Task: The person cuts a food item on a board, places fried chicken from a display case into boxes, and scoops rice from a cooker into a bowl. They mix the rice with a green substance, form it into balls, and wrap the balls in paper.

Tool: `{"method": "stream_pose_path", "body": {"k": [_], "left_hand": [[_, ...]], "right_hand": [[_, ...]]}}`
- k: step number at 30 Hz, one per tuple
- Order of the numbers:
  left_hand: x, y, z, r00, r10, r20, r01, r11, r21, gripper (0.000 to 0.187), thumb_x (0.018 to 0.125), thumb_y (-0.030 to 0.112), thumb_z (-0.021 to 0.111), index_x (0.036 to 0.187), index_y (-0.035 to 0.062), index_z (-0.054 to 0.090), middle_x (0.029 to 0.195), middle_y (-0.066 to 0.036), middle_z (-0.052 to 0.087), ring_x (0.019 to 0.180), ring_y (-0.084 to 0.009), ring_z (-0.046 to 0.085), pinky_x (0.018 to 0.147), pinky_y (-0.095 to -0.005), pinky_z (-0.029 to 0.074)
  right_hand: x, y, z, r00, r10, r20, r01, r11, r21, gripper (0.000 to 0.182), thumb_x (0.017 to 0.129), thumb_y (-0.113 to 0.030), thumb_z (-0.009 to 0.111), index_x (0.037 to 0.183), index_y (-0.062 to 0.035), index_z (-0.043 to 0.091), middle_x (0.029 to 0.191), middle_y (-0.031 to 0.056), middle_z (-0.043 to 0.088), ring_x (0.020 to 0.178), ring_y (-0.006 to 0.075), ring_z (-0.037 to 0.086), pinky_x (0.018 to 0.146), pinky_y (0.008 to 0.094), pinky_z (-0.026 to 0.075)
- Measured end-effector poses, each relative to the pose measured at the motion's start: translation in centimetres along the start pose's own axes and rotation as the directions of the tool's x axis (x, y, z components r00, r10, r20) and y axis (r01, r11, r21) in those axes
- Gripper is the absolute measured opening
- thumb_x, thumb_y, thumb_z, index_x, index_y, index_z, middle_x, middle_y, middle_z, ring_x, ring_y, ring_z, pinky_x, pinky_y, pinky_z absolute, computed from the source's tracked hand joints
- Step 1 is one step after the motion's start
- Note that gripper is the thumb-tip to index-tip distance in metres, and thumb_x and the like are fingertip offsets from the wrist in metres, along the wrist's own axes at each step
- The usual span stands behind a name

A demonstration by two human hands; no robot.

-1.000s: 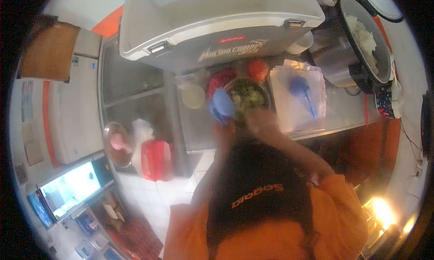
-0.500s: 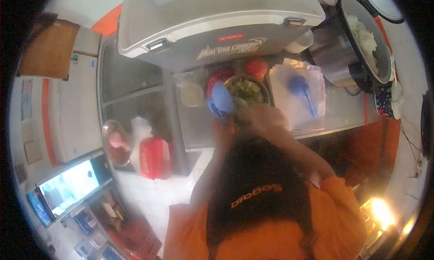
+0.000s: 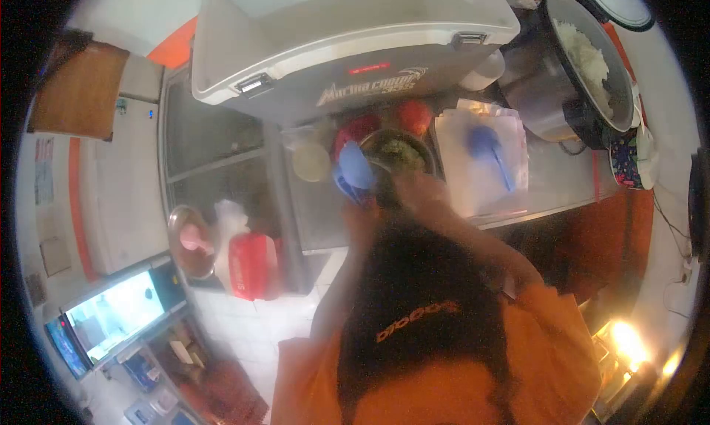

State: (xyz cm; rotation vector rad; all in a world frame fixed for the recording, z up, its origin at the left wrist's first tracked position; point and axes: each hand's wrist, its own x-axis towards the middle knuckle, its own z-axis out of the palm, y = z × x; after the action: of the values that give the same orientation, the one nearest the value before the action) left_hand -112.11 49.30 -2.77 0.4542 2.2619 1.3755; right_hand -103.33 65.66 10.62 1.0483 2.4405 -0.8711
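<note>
Near the centre of the head view, my left hand [image 3: 362, 214] is closed around something blue [image 3: 356, 167], which looks like a plastic scoop or glove and stands up above the fingers. My right hand [image 3: 421, 194] is at the near edge of a round metal bowl [image 3: 436, 162] with chopped green food [image 3: 401, 154] in it. Blur hides the right fingers and anything between them. Red bundles [image 3: 415, 116] lie behind the bowl. To the right, a blue spoon [image 3: 489, 147] rests on a stack of brown paper sheets [image 3: 458, 184].
A large white cooler [image 3: 296, 92] stands behind the bowl. At the right is a big pot [image 3: 529, 92] of white rice [image 3: 584, 59]. A round pale container [image 3: 311, 162] sits on the left. Further left are a red packet [image 3: 248, 266] and a bowl with a pink scoop [image 3: 194, 238].
The view has shifted slightly. Both hands stay by the bowl, and my right hand has moved a little left and down. The blue thing stays in my left hand.
</note>
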Motion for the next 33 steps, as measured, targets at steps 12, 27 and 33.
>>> {"method": "stream_pose_path", "body": {"k": [12,27,33], "left_hand": [[-1.1,-2.6,0.2,0.985,0.148,-0.085,-0.106,0.919,0.379,0.026,0.079,0.021,0.075,0.085,0.0041,0.057,0.073,-0.01,0.062,0.063,-0.0278,0.062,0.059,-0.0432,0.049],[-1.1,1.0,0.2,0.98,0.195,0.028,-0.195,0.936,0.293,0.028,0.081,0.018,0.072,0.101,0.0031,0.059,0.081,-0.013,0.068,0.074,-0.0289,0.068,0.062,-0.042,0.051],[-1.2,-1.0,0.5,0.999,0.004,-0.038,0.009,0.943,0.332,0.032,0.082,0.022,0.073,0.104,0.0026,0.06,0.083,-0.016,0.069,0.076,-0.0355,0.068,0.066,-0.0446,0.052]], "right_hand": [[-1.0,3.7,-0.9,0.784,-0.421,-0.456,0.184,0.859,-0.477,0.018,0.091,-0.019,0.055,0.097,-0.0056,0.066,0.079,0.0131,0.064,0.076,0.0356,0.067,0.066,0.0477,0.055],[-0.8,1.5,-2.0,1.0,-0.024,0.004,0.024,0.947,-0.319,0.035,0.091,-0.032,0.058,0.111,-0.0053,0.066,0.099,0.0185,0.068,0.094,0.0349,0.068,0.08,0.0481,0.055],[0.0,2.5,-1.6,0.979,-0.172,-0.105,0.123,0.924,-0.363,0.036,0.086,-0.026,0.063,0.115,-0.0045,0.06,0.108,0.0158,0.063,0.098,0.0327,0.063,0.079,0.0454,0.053]]}}
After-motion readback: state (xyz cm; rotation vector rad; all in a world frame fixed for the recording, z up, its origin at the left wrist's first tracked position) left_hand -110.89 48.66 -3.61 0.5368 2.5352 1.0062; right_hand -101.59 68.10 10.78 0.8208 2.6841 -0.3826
